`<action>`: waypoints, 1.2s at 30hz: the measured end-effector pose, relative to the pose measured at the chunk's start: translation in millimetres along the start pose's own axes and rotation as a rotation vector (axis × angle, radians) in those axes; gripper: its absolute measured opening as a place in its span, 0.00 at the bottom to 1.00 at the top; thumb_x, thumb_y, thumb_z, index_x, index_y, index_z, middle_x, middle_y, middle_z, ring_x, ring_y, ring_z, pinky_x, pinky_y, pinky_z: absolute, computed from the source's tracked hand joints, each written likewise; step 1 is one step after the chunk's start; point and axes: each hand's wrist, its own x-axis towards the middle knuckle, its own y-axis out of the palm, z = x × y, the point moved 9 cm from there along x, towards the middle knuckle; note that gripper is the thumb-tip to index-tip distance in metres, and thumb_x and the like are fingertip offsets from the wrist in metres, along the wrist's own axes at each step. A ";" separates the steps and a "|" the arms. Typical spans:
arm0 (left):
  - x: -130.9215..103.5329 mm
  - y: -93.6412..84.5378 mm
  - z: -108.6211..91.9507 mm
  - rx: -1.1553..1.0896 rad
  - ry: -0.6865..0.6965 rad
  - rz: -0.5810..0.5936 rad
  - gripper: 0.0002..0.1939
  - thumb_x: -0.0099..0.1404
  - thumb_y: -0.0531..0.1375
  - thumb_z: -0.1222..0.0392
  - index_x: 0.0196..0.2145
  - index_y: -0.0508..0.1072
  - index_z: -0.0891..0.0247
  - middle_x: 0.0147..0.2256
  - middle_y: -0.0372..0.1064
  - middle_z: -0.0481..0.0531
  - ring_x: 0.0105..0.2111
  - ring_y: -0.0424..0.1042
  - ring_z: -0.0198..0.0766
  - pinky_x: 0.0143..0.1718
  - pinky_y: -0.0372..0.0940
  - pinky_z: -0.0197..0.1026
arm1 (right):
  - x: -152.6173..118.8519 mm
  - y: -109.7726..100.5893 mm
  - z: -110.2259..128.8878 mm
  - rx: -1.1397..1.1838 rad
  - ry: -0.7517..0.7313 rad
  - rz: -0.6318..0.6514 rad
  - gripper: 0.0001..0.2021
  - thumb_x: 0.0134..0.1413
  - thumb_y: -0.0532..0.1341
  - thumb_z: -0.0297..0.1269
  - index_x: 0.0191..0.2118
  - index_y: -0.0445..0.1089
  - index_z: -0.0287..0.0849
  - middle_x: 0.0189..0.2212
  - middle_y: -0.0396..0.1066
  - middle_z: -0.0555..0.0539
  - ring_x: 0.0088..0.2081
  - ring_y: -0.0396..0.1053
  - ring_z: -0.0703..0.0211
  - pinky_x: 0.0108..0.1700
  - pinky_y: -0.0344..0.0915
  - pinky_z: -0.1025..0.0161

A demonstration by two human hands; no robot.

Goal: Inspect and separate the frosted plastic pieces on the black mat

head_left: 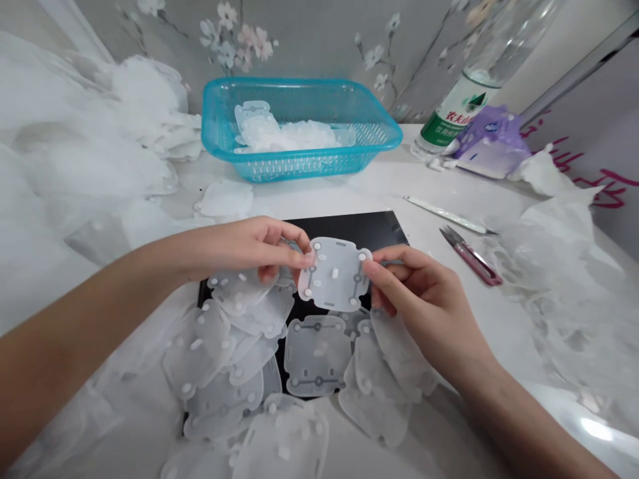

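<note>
A translucent white plastic piece (335,283) with small white pads at its corners and middle is held up between both hands. My left hand (279,249) pinches its upper left edge, and my right hand (407,283) pinches its right edge. Below it lies another translucent piece (318,352) with grey markings, on a black board (372,226). Overlapping similar pieces (219,346) cover the board's left side, and more (382,386) lie at its lower right.
Behind the board stands a blue basket (299,163) holding white pieces. At the right are a bottle (456,110), a purple packet (492,143), a pen-like tool (446,214) and thread snips (472,256). Translucent sheets (80,133) pile up at the left.
</note>
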 end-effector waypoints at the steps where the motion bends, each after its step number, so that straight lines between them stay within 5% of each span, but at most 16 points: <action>1: -0.1 -3.2 -2.9 0.014 0.022 -0.045 0.12 0.60 0.61 0.49 0.34 0.74 0.60 0.30 0.70 0.47 0.23 0.58 0.28 0.24 0.51 0.32 | 0.2 0.1 0.5 -0.003 -0.002 0.003 0.10 0.56 0.62 0.43 0.34 0.68 0.42 0.16 0.65 0.54 0.19 0.59 0.68 0.22 0.56 0.70; 6: -21.6 -49.5 -26.2 -0.141 0.268 -0.537 0.09 0.60 0.62 0.53 0.33 0.70 0.60 0.23 0.58 0.44 0.22 0.52 0.27 0.24 0.49 0.34 | -1.0 -0.7 4.6 -0.038 -0.008 0.003 0.11 0.58 0.59 0.44 0.32 0.69 0.42 0.19 0.66 0.52 0.21 0.60 0.67 0.22 0.57 0.69; 8: -40.5 -72.1 -32.4 -0.239 0.400 -0.740 0.09 0.63 0.60 0.54 0.40 0.69 0.59 0.30 0.63 0.44 0.25 0.55 0.27 0.27 0.53 0.34 | -2.1 0.3 5.5 -0.054 -0.010 0.014 0.11 0.59 0.59 0.44 0.31 0.69 0.42 0.19 0.65 0.52 0.21 0.59 0.68 0.22 0.57 0.69; 10: -49.2 -84.4 -33.9 -0.260 0.450 -0.796 0.14 0.67 0.56 0.56 0.50 0.66 0.59 0.42 0.67 0.44 0.30 0.60 0.26 0.33 0.56 0.33 | -3.1 2.2 5.9 -0.072 -0.021 0.030 0.10 0.59 0.59 0.43 0.31 0.69 0.42 0.19 0.65 0.52 0.21 0.59 0.68 0.23 0.57 0.69; 15: -35.0 -86.6 -14.2 -0.311 0.261 -0.656 0.26 0.64 0.59 0.52 0.56 0.62 0.66 0.50 0.66 0.51 0.36 0.64 0.30 0.37 0.58 0.33 | -4.5 7.3 8.5 -0.204 -0.088 0.077 0.08 0.58 0.60 0.41 0.33 0.70 0.43 0.23 0.67 0.51 0.25 0.63 0.65 0.26 0.61 0.67; 22: -26.4 -82.1 -10.2 -0.287 0.272 -0.681 0.16 0.62 0.60 0.56 0.46 0.71 0.66 0.41 0.71 0.51 0.32 0.66 0.31 0.34 0.59 0.35 | -24.5 55.3 15.4 -0.618 -0.385 0.551 0.16 0.46 0.69 0.37 0.43 0.71 0.43 0.49 0.67 0.42 0.48 0.63 0.50 0.49 0.63 0.54; 27: -18.4 -74.6 -6.5 -0.228 0.219 -0.634 0.13 0.61 0.60 0.55 0.41 0.74 0.64 0.39 0.73 0.54 0.30 0.69 0.33 0.33 0.61 0.36 | -25.0 54.5 14.0 -0.451 -0.295 0.554 0.04 0.51 0.64 0.30 0.31 0.67 0.43 0.36 0.70 0.47 0.39 0.65 0.58 0.41 0.63 0.62; 29: -13.1 -62.3 -8.8 -0.177 0.197 -0.523 0.16 0.61 0.59 0.51 0.42 0.74 0.63 0.40 0.73 0.54 0.32 0.70 0.35 0.33 0.62 0.36 | -16.9 42.4 9.9 -0.320 -0.168 0.429 0.06 0.52 0.63 0.33 0.30 0.65 0.43 0.29 0.68 0.50 0.32 0.64 0.62 0.34 0.61 0.65; 32: -3.8 -23.1 -13.0 -0.049 0.154 -0.179 0.20 0.62 0.58 0.45 0.46 0.73 0.58 0.42 0.73 0.52 0.36 0.71 0.37 0.35 0.63 0.35 | -7.9 26.9 -0.3 -0.030 0.023 0.274 0.12 0.52 0.65 0.39 0.28 0.61 0.42 0.24 0.64 0.52 0.27 0.62 0.65 0.28 0.59 0.68; 36: -4.4 18.3 -14.4 0.128 0.154 0.140 0.12 0.60 0.61 0.51 0.39 0.76 0.57 0.34 0.74 0.48 0.32 0.71 0.33 0.32 0.61 0.31 | -4.7 25.0 -8.5 0.232 0.144 0.258 0.13 0.51 0.66 0.41 0.27 0.62 0.42 0.23 0.66 0.53 0.25 0.64 0.66 0.28 0.62 0.69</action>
